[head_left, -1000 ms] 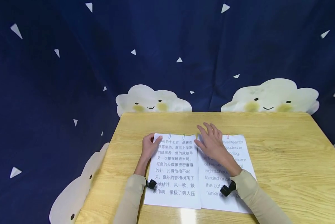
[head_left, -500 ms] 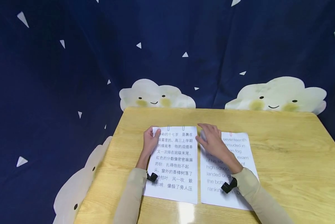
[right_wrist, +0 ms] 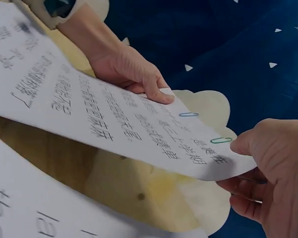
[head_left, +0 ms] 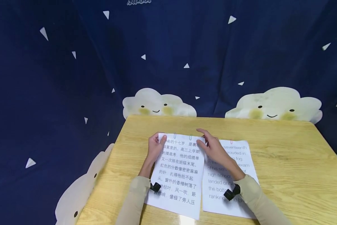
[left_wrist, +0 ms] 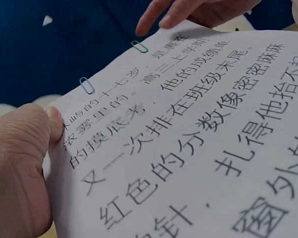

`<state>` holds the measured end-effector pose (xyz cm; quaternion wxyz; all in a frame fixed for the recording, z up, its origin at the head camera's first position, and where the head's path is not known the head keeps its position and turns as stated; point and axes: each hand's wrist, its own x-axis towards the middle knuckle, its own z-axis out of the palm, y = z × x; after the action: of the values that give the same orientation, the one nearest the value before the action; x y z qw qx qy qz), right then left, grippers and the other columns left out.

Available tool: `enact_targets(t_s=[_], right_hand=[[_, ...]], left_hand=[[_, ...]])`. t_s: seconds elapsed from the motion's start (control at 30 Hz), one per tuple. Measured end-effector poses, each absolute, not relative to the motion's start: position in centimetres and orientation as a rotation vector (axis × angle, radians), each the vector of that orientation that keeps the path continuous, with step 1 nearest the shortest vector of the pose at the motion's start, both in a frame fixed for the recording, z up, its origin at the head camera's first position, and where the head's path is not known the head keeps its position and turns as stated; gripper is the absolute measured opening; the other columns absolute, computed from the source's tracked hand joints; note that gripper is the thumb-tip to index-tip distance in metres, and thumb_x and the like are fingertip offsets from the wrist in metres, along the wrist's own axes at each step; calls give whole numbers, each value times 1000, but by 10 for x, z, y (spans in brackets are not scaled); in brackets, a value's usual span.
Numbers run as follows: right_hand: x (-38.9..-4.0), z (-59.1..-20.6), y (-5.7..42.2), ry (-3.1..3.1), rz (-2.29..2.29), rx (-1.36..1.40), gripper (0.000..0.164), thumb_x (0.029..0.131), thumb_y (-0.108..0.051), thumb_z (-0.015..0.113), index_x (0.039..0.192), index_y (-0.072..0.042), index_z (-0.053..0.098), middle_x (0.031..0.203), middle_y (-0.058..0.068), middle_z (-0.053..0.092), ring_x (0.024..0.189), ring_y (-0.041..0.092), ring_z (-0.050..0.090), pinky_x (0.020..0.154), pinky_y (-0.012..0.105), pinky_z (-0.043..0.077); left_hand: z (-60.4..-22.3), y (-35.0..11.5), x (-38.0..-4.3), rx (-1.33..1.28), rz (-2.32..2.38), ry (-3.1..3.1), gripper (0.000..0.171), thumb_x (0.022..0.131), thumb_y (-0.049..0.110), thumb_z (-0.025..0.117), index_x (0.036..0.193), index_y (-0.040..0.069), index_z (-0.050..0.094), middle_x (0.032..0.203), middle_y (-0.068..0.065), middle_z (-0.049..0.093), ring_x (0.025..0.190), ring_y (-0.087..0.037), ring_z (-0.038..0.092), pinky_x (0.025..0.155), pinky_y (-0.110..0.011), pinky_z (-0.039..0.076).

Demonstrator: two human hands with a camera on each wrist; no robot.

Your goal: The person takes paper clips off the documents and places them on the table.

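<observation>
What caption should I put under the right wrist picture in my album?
A left hand and right hand hold a printed sheet bearing a blue clip and green clip.

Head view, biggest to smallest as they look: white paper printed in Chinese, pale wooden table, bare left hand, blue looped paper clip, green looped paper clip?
1. Pale wooden table
2. White paper printed in Chinese
3. Bare left hand
4. Blue looped paper clip and green looped paper clip: too alike to rank
</observation>
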<state>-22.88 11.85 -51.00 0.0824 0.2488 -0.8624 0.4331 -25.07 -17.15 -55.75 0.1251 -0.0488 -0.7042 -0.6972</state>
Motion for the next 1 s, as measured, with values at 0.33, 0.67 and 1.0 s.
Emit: enact_targets(t_s=[0.33,0.67,1.0], right_hand=[[-234,-503,130,-2490,1410,712,30,104,-14,67,133,-9,67,94,2,74,73,14,61,64,26,46],[-227,-498,130,-2428,1502,597,18,104,-21,68,115,-10,75,111,6,76,102,21,70,93,25,50],[-226,-488,133,-2406,1575,592,16,102,-12,68,115,-4,75,104,11,76,86,22,67,82,17,46]], left_hand=[[-539,-154,-245,-252,-2022,-2062,14,100,3,68,106,-9,72,82,-25,70,60,-12,59,53,-20,46],[-515,-144,-248,-310,-1978,-2128,14,102,7,66,105,-5,71,75,-8,70,58,-11,61,53,-21,47],[-511,-135,-239,-252,-2013,-2115,13,101,7,67,105,-5,71,76,-8,70,57,-12,61,52,-22,48]])
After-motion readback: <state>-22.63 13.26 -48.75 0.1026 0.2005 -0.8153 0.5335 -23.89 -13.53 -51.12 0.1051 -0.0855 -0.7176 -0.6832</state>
